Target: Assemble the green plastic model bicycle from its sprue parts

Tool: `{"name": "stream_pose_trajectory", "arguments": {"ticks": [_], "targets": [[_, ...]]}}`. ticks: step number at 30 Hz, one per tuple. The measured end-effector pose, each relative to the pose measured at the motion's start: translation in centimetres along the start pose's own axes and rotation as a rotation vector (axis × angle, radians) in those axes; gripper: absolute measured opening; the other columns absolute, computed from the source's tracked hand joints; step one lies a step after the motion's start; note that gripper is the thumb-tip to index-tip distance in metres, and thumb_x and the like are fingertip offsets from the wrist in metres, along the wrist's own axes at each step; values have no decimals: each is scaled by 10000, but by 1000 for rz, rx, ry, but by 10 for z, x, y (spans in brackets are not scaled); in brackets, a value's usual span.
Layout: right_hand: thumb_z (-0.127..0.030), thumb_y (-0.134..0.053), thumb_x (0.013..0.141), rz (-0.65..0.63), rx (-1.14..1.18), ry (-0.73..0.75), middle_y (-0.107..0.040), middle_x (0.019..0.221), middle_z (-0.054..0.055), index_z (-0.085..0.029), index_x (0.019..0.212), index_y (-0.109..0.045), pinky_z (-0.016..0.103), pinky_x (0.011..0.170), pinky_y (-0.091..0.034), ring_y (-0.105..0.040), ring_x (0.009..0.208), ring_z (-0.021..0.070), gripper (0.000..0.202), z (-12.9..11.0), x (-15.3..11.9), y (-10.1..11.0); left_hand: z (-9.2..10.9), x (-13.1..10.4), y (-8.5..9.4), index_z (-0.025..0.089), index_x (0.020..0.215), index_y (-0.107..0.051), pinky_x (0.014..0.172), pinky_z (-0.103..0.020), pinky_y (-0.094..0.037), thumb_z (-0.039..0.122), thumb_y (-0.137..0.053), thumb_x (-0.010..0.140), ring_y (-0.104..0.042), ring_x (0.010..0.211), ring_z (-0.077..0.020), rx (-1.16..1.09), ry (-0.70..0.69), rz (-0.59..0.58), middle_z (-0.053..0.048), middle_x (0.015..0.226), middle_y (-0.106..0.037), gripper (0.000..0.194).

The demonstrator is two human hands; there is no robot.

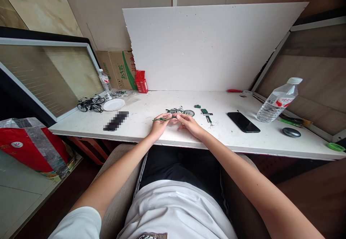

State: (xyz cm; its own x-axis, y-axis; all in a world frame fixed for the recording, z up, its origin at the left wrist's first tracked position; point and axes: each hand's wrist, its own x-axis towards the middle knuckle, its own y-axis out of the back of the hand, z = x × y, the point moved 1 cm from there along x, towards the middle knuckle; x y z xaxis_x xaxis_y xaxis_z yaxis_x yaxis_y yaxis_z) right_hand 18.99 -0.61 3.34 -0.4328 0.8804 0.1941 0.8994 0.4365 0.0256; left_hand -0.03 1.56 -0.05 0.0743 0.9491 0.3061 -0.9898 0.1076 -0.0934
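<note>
Table edge: the front rim of the white table (140, 133) runs just on the near side of both wrists, so lowering either forearm soon meets it.
Left hand: palm turned inward, fingers curled; the left hand (159, 125) has thumb and fingers closed on a thin green piece (162, 119).
Right hand: fingers bent, thumb and forefinger of the right hand (191, 124) nearly together at the right end of that piece, seemingly pinching it.
Green piece: above the tabletop, between the hands, slanting slightly; its finer shape is too small to tell.
Handling: judging by the pose, two-handed work at the fingertips is under way; so slim a piece calls for light pressure and small finger shifts, not arm swings.
Bicycle: a small model bicycle (190, 113) lies just beyond the fingers, partly hidden by them, so a forward push could knock it.
Green parts: a green block (204, 111) and smaller bits lie right of the bicycle, close enough for a rightward sweep to catch.
Sides: a black phone (243, 122) sits well to the right, a pixelated dark patch (116, 121) to the left; sideways room is wider than forward room.
Back edge: a white board (202, 48) stands upright across the far side, bounding reach.
</note>
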Motion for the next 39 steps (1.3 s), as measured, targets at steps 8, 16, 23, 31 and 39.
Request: {"name": "stream_pose_trajectory", "arguments": {"ticks": [8,16,23,31,39], "targets": [[-544,-656,1023,-92,212,-30,-768,1276,127,-240,1368,-717,267,723,-549,-730,1143,253,464,5,-1,2,4,-2,1,170,1045,-784,991,-390,-546,452,-787,856,-725,1122,-286,142,-11,-12,-129,1152,-795,340],[-432,-733,984,-111,307,-71,-791,1156,92,-234,1311,-750,243,699,-535,-730,1011,201,383,5,1,5,3,-1,0,165,1127,-755,940,-387,-560,597,-737,899,-747,1033,-277,90,-22,-115,-132,1128,-796,489],[-522,-689,992,-141,290,-112,-793,1167,116,-235,1320,-704,295,723,-583,-765,1033,250,436,0,0,1,4,-2,0,172,1100,-749,989,-398,-549,588,-755,888,-738,1121,-300,85,-5,-104,-137,1157,-792,467],[-612,-658,979,-132,282,-138,-784,1211,123,-236,1315,-695,247,541,-519,-779,904,236,506,1,1,2,10,-5,-1,181,1087,-780,1054,-420,-532,526,-776,886,-725,1172,-316,135,-13,-76,-135,1189,-789,400],[-749,-498,1004,-172,304,-151,-796,1128,130,-208,1164,-740,267,495,-477,-753,771,219,613,8,5,4,13,-7,-2,177,1097,-785,1088,-434,-541,462,-778,902,-703,1245,-308,81,-13,-140,-150,1274,-774,346]]}}
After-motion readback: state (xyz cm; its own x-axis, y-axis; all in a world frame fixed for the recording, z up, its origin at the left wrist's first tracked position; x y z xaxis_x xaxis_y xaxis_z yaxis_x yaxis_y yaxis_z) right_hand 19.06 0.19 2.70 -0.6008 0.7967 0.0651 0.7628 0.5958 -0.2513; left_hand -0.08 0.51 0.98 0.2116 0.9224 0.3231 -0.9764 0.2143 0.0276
